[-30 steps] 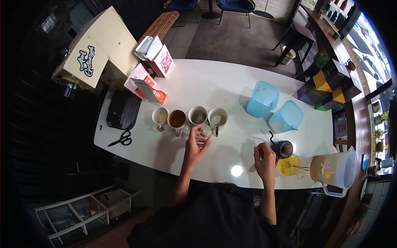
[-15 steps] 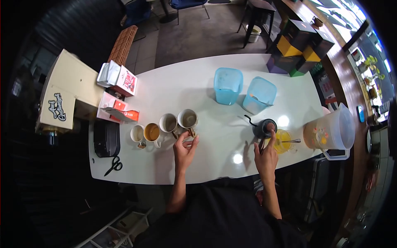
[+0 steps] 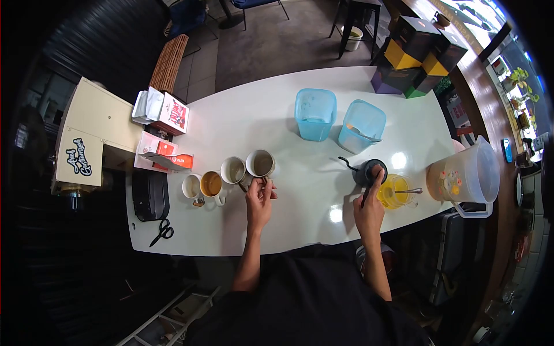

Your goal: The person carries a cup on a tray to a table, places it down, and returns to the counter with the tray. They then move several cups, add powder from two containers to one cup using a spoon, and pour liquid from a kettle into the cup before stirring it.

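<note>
Four cups stand in a slanting row on the white table. My left hand [image 3: 259,206] pinches the handle of the rightmost mug [image 3: 261,163]. Beside it are another pale mug [image 3: 233,170], a cup with orange-brown inside [image 3: 211,183] and a small white cup [image 3: 192,186]. On the right, my right hand [image 3: 368,212] is wrapped round the handle of a black gooseneck kettle [image 3: 362,175], with the index finger laid on its lid. The kettle's spout points left. Close to its right is a glass jug of yellow liquid [image 3: 393,193] with a spoon in it.
Two blue plastic containers [image 3: 315,115] stand toward the back. A large clear pitcher [image 3: 461,176] is at the right edge. Scissors [image 3: 163,232], a black case [image 3: 150,196], paper packs [image 3: 173,112] and a cream machine [image 3: 86,130] line the left. Dark boxes [image 3: 416,37] are stacked at back right.
My left fingers have closed more tightly on the rightmost mug's handle. The view has shifted slightly. My right hand stays on the kettle.
</note>
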Motion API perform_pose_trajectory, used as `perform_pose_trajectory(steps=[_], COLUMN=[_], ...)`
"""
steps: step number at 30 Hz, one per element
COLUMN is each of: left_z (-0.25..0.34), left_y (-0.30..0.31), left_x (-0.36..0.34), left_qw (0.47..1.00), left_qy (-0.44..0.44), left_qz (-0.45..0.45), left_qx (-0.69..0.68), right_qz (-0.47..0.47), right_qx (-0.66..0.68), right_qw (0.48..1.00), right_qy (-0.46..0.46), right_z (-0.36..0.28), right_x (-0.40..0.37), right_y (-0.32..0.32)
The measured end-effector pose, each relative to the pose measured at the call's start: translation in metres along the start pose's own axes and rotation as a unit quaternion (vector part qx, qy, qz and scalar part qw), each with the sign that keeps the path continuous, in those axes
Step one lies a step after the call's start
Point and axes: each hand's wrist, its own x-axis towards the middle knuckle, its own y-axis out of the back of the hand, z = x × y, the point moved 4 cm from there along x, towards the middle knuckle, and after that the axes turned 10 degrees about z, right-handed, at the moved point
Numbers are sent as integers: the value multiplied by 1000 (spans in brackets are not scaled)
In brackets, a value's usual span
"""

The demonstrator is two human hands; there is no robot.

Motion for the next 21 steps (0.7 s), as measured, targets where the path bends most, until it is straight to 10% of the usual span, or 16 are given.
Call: perform_pose_trajectory(steps=[21], left_z=[-1], left_y=[-19], left_x=[-29], left_qw=[998], left_qy=[-3], left_qz=[-52], left_qx=[-33], right_qz=[-61], right_qx=[27], right_qw=[996], right_qy=[57], right_z=[-20], right_x=[-1], right_y=[-29])
